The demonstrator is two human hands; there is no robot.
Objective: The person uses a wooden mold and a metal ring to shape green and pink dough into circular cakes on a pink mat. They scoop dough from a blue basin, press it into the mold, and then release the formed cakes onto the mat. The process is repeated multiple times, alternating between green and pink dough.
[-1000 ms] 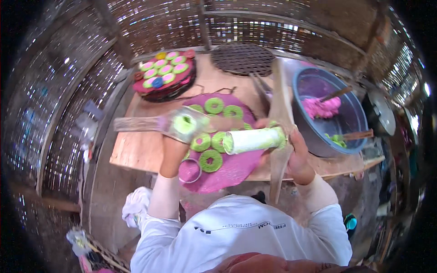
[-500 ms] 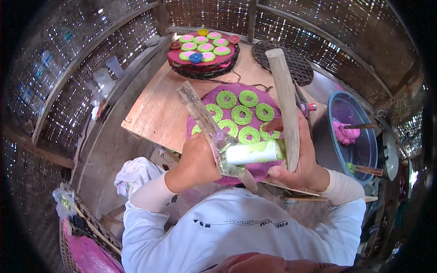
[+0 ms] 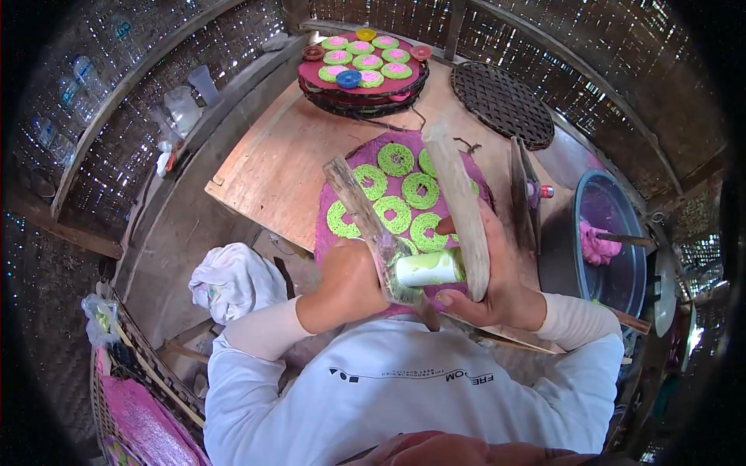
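Note:
My left hand [image 3: 342, 283] is closed around the left wooden piece [image 3: 359, 203] of a hand press. A white cylinder [image 3: 423, 269] smeared with green paste sits between this piece and a thick wooden bar [image 3: 460, 213]. My right hand [image 3: 505, 287] grips that bar, its thumb near the cylinder's end. Below the press, several green dough rings [image 3: 420, 190] with coiled strands lie on a round purple sheet [image 3: 367, 153]. My hands and the press hide the sheet's near part and some rings.
Behind stands a stack of round trays [image 3: 365, 99], topped with pink-centred green rings and small coloured cups. A dark woven tray [image 3: 503, 105] lies at back right. The blue tub [image 3: 643, 272] on the right holds pink dough [image 3: 597, 243]. White cloth [image 3: 237, 281] lies at left.
My hands have come closer together, and less of the white cylinder shows between the two wooden parts. The press sits slightly differently over the rings, and the whole view has shifted a little.

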